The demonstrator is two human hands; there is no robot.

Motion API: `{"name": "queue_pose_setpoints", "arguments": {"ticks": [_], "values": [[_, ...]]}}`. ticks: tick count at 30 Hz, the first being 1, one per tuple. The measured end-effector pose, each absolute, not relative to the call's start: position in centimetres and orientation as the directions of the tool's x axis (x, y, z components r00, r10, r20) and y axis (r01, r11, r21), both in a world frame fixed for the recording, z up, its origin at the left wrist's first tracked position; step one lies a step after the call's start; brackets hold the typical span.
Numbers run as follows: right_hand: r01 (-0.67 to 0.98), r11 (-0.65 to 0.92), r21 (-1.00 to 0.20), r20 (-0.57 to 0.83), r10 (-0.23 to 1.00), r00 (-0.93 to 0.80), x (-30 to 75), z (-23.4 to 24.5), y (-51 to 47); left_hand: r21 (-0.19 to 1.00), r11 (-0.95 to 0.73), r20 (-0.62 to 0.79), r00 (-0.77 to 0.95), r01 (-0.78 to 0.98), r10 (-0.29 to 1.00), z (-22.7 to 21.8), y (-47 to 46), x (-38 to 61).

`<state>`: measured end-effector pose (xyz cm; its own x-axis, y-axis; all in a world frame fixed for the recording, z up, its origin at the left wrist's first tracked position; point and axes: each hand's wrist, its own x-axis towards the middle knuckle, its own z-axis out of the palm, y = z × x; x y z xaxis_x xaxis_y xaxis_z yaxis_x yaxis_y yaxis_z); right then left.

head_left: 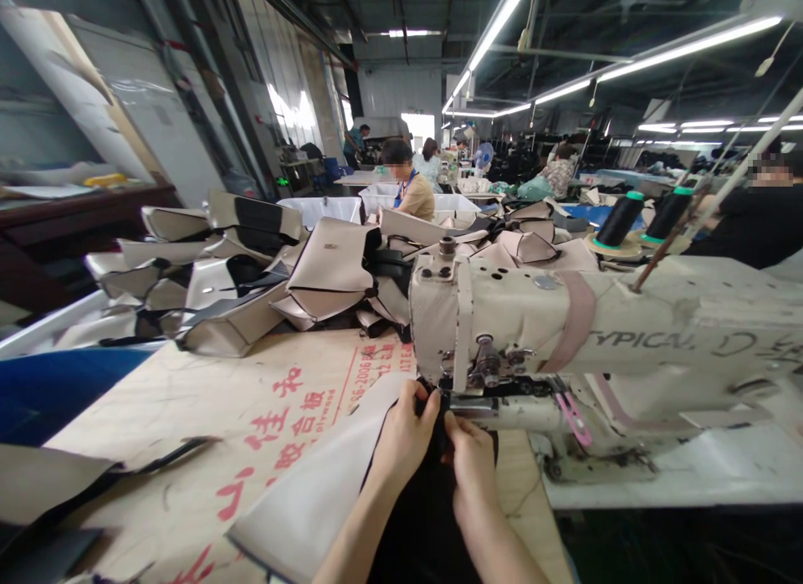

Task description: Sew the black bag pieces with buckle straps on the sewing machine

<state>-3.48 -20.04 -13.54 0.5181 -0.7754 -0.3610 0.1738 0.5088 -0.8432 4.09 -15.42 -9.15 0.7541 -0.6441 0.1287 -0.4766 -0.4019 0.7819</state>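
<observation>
Under the head of a cream sewing machine, a beige and black bag piece lies partly on the plywood board and partly toward me. My left hand grips its dark edge close to the needle area, thumb and fingers pinched together. Just to the right, my right hand is closed on the black part of the same piece. The needle and the spot between my fingertips are hidden or too dark to make out.
A heap of beige and black bags lies behind the plywood board. Pink-handled snips hang at the machine. Black thread cones stand behind it. Another bag piece lies at lower left. People sit farther back.
</observation>
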Motion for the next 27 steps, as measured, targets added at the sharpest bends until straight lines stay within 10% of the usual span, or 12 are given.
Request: {"name": "queue_pose_setpoints", "arguments": {"ticks": [27], "values": [[0.076, 0.399, -0.914, -0.319, -0.82, 0.475, -3.1, -13.65, -20.59, 0.781, -0.41, 0.124, 0.761, -0.471, -0.637, -10.03, -15.83, 5.02]]}}
